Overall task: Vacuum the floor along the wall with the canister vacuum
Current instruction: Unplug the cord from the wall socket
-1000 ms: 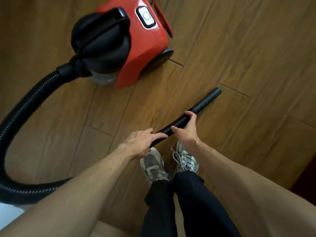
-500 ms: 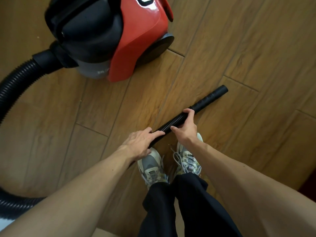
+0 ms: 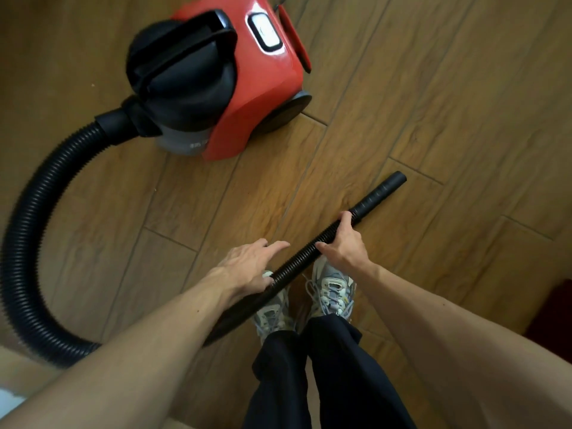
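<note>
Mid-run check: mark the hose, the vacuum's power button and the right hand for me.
hose (image 3: pixel 382 189): head view, on the smooth rigid section near its free end.
power button (image 3: pixel 268 34): head view, centre of its white pad.
right hand (image 3: pixel 343 243): head view, middle of the back of the hand.

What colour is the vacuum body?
The vacuum body is red with a black front, head view.

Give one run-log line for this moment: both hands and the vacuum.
left hand: open, beside hose | right hand: grips hose near its end | vacuum: on floor
</note>
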A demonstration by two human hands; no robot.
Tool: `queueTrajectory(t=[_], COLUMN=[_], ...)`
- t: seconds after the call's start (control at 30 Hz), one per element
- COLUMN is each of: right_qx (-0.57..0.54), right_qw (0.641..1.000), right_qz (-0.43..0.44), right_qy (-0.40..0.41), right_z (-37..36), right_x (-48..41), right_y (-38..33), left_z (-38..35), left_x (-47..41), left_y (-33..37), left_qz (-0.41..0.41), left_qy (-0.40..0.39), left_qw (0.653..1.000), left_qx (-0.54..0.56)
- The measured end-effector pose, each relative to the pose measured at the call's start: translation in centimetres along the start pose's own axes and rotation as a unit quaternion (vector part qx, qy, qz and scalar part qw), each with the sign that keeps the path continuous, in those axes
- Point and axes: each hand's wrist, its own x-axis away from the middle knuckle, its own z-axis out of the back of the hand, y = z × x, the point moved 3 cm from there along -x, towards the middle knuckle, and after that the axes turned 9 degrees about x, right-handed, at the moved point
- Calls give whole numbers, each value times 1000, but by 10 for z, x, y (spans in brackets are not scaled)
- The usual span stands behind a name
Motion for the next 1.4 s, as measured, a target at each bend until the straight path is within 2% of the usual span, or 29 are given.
queueTrajectory(t=[0.13, 0.27, 0.53, 0.77, 0.93, 1.1, 1.4], right_qx=[105, 186, 258, 275, 313, 311, 349], right_qw=[993, 977, 932, 864, 807, 780, 732], right_qz=[44, 104, 198, 264, 288, 296, 286], right_qy=[-22, 4, 159, 328, 410, 456, 510], right_z=[54, 136, 358, 528, 604, 655, 680], right_x=[37, 93, 265, 471, 606, 713, 823], right_y=[-25, -75, -224, -326, -358, -370, -386], left_z=[53, 131, 358, 516, 575, 605, 631], left_x=[45, 105, 275, 481, 617, 731, 835], left_y=[17, 51, 159, 255, 304, 342, 369], left_qz=[21, 55, 46, 38, 28, 9, -3], left_qy=[26, 73, 242, 380, 457, 504, 545], left_qw=[999, 996, 967, 915, 876, 848, 820], left_qx=[-5, -19, -60, -128, -154, -164, -174])
